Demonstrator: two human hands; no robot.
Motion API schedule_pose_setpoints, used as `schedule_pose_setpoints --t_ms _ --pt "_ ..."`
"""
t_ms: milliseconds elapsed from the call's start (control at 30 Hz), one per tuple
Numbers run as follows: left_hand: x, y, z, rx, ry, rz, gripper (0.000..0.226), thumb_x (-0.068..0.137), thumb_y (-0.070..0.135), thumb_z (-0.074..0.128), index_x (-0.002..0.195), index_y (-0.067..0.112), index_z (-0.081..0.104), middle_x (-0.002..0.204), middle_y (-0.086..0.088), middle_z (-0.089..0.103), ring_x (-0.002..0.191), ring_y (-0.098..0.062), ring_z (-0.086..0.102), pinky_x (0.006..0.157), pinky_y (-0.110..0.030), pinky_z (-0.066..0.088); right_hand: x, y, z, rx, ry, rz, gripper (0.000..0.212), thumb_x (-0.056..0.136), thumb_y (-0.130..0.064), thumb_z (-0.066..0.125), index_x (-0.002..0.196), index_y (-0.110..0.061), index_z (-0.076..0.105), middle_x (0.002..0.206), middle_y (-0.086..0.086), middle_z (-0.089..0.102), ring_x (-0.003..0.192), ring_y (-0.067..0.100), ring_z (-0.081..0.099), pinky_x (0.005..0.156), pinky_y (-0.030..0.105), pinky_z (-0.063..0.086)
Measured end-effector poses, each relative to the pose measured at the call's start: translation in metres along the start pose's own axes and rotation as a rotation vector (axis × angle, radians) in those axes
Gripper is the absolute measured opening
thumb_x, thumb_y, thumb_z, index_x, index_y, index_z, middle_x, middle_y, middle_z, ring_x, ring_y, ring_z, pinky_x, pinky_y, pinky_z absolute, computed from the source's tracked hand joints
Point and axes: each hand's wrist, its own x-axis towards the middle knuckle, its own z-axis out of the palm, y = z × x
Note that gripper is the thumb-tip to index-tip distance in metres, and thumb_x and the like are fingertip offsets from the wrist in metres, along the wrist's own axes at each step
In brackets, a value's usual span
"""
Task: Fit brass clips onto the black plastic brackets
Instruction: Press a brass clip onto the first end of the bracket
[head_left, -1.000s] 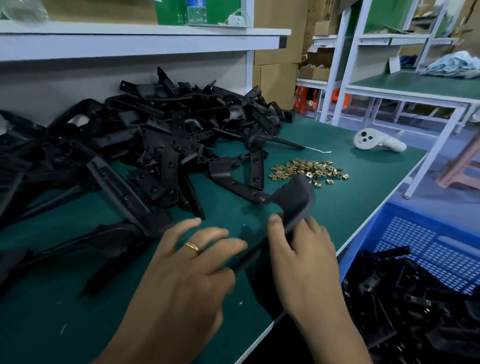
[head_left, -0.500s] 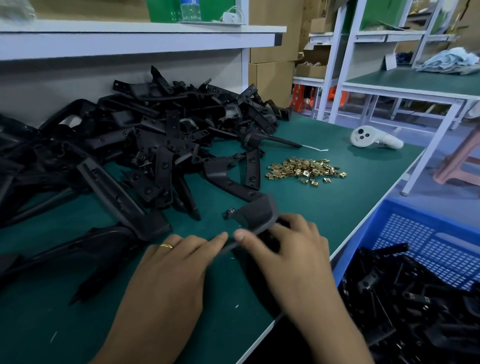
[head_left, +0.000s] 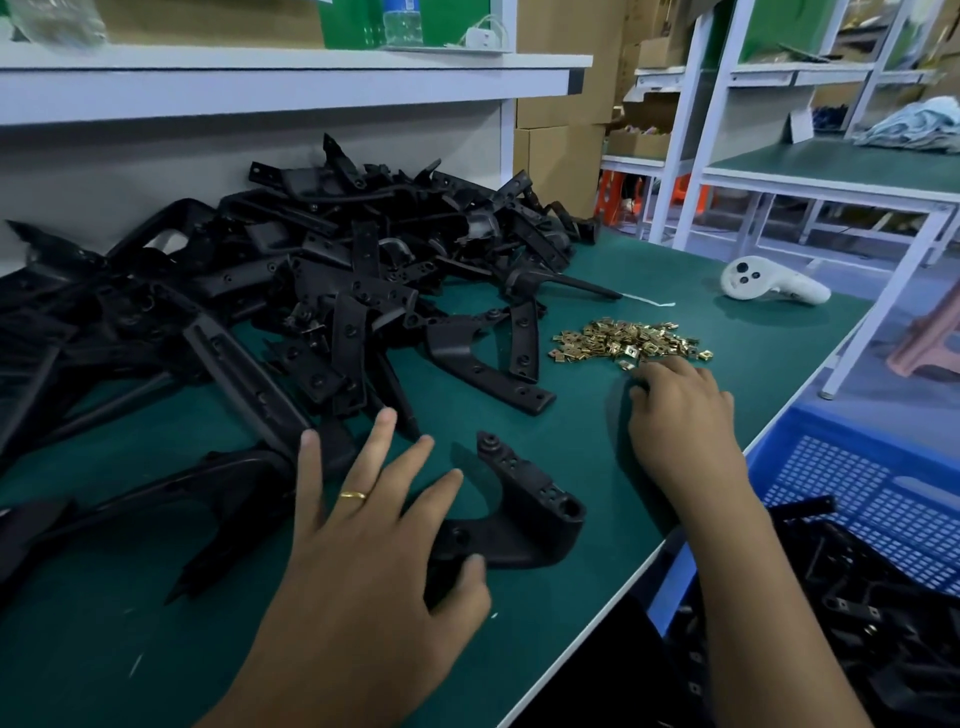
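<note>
Green mat (head_left: 597, 467): bracket (head_left: 524, 525) near edge, clips (head_left: 628, 345) beyond.

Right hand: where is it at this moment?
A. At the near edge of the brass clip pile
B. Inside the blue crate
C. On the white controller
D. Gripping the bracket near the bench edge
A. The right hand has its fingers at the near edge of the pile of brass clips, well clear of the bracket, which the left hand steadies; whether a clip is pinched cannot be told.
</note>
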Motion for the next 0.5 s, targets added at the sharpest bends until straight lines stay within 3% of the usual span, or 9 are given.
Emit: schedule_pose_setpoints --t_ms 67,167,300,400,500 --pt "0.002 0.007 0.003 -0.071 0.013 0.09 0.078 0.089 0.078 0.035 0.144 0.027 0.059 0.161 0.012 0.038 0.159 -0.013 -0.002 0.125 -0.053 -0.008 -0.008 -0.002 -0.002 0.122 0.073 0.016 0.026 0.099 -0.002 0.05 0.108 -0.007 0.074 0.111 0.011 0.064 0.105 0.034 0.051 0.08 0.035 0.035" --pt "0.004 0.009 0.009 -0.194 0.014 0.135 0.094 0.08 0.096 0.023 0.147 0.035 0.048 0.159 0.03 0.024 0.151 0.005 -0.021 0.122 -0.03 -0.021 -0.024 -0.015 -0.008 0.227 0.076 0.0 0.024 0.095 0.003 0.057 0.102 -0.009 0.077 0.103 0.01 0.065 0.102 0.034 0.056 0.077 0.033 0.037" --pt "0.001 0.004 0.008 -0.403 0.136 0.108 0.06 0.081 0.085 0.046 0.113 0.036 0.061 0.135 0.032 0.051 0.15 0.009 0.013 0.124 -0.02 -0.006 -0.055 -0.034 -0.013 0.279 -0.023 -0.052 0.029 0.096 -0.001 0.059 0.113 -0.019 0.074 0.102 0.004 0.058 0.098 0.029 0.057 0.073 0.031 0.035" --pt "-0.001 0.002 0.009 -0.429 0.184 0.092 0.059 0.08 0.086 0.048 0.117 0.042 0.057 0.128 0.037 0.051 0.146 0.013 0.021 0.121 -0.012 0.002 -0.083 -0.045 -0.017 0.364 -0.071 -0.1 0.027 0.096 -0.005 0.062 0.104 -0.03 0.072 0.096 -0.003 0.056 0.091 0.018 0.059 0.073 0.028 0.041" --pt "0.001 0.006 0.005 -0.399 0.123 0.083 0.068 0.073 0.098 0.036 0.122 0.053 0.049 0.129 0.046 0.04 0.139 0.021 0.019 0.116 -0.005 0.009 -0.096 -0.056 -0.023 0.635 -0.129 -0.131 0.026 0.094 -0.006 0.068 0.09 -0.032 0.064 0.091 -0.009 0.059 0.089 0.006 0.06 0.076 0.018 0.046"
